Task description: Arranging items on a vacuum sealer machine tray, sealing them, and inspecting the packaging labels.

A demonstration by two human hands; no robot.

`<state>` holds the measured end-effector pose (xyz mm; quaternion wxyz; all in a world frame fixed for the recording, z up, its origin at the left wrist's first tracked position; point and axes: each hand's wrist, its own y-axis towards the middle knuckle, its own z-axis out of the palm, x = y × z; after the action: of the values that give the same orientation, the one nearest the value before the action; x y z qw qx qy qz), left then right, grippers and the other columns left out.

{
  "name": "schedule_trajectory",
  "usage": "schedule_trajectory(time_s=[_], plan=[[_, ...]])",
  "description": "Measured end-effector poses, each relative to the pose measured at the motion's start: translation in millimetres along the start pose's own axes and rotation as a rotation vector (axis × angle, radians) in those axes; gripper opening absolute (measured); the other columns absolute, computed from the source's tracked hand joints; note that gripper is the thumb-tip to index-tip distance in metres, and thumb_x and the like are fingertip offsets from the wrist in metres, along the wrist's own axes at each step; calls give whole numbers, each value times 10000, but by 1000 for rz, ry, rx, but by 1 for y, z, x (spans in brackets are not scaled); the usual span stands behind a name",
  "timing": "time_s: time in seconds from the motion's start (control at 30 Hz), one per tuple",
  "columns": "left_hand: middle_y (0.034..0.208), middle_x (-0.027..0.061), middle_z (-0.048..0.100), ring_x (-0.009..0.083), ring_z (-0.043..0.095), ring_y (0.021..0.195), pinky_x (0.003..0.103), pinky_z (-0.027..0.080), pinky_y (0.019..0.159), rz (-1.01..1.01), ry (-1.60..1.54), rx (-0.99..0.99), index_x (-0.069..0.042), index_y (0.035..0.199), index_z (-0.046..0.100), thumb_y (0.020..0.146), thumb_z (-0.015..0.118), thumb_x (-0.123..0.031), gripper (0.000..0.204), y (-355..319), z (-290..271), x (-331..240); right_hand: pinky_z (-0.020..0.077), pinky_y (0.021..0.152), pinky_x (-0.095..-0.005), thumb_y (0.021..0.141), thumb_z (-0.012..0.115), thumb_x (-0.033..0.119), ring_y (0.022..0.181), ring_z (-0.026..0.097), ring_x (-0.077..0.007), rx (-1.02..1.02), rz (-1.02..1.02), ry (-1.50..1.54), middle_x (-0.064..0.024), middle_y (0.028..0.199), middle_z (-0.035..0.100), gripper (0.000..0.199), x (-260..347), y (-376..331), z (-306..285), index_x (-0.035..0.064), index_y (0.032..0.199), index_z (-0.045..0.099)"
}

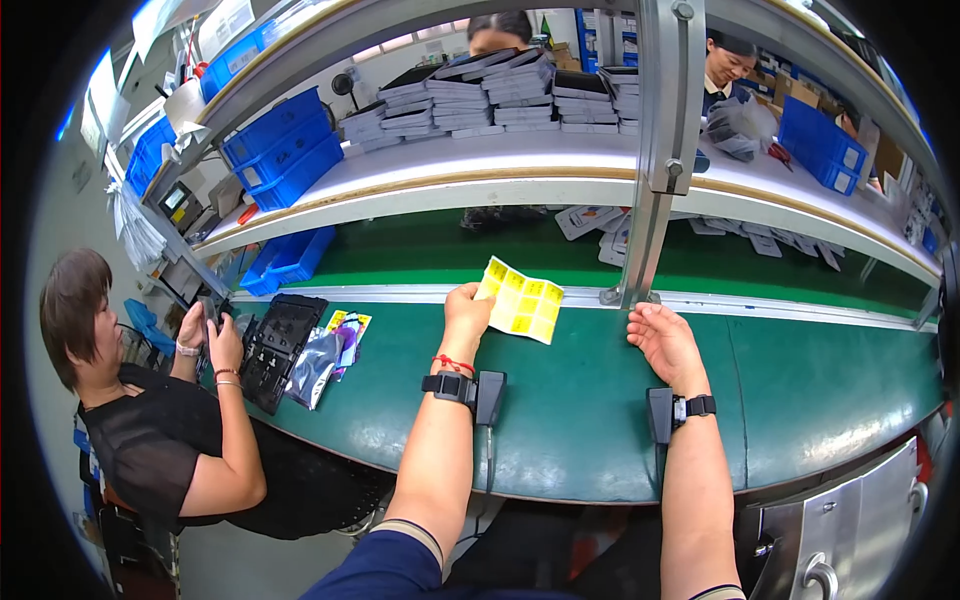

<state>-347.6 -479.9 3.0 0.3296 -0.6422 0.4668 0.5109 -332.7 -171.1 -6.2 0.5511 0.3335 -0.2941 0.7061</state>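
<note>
Holding a small yellow sheet of rectangular peel-off labels (522, 299) up over the far part of the green tabletop (820, 380), the left hand (466, 313) pinches it at its left edge between thumb and fingers. The sheet hangs in the air, tilted, its lower right corner sagging toward the mat; it seems clear of the surface, though the view cannot settle that. Right hand (664, 342) lies apart to the right, palm half up, fingers loosely curled, empty, near the foot of the grey metal upright post (655, 150).

Both wrists carry black strapped sensor units; a red thread circles the left one.

Judgement on handling: the sheet is thin and floppy, so a one-edge pinch lets it droop. Bringing the free hand in to steady the opposite edge would flatten it for peeling. Best to keep fingertips off the label faces and lift a label from a corner.

To the left, a co-worker in a black top (150, 440) handles a small dark object with both hands, next to a black moulded plastic tray (275, 345) and silvery anti-static bags (315, 365). Blue plastic bins (280, 150) and stacks of flat grey boxes (500, 95) sit on the white shelf (480, 175) above. More people work beyond it.
</note>
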Motion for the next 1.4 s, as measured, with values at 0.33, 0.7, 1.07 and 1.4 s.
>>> schedule_trajectory(time_s=[0.33, 0.7, 1.07, 1.4], plan=[[910, 92, 652, 154, 640, 800, 280, 530, 698, -6, -727, 354, 3, 952, 579, 827, 602, -16, 129, -78, 32, -63, 485, 742, -314, 880, 555, 350, 912, 590, -171, 234, 26, -25, -81, 1022, 614, 380, 6, -13, 21, 34, 1093, 555], [921, 112, 655, 149, 645, 805, 249, 524, 689, -10, -720, 342, 23, 967, 567, 826, 605, -11, 150, -93, 43, -70, 465, 770, -276, 849, 604, 137, 878, 585, -127, 289, -123, 51, -40, 992, 608, 216, 9, -13, 21, 59, 1044, 556], [893, 93, 658, 157, 640, 746, 272, 520, 642, -141, -361, 532, -8, 1013, 604, 804, 649, -92, 230, -96, 48, -64, 444, 698, -223, 846, 622, 150, 739, 558, -83, 48, -284, -14, -11, 836, 618, 123, 18, -14, 19, 47, 905, 592], [872, 57, 648, 84, 596, 757, 212, 456, 636, -3, -328, 520, 7, 973, 582, 819, 637, -72, 182, -95, 49, -67, 458, 671, -223, 824, 642, 129, 724, 572, -79, 21, -256, -127, -13, 833, 630, 140, 22, -14, 17, 31, 914, 600]])
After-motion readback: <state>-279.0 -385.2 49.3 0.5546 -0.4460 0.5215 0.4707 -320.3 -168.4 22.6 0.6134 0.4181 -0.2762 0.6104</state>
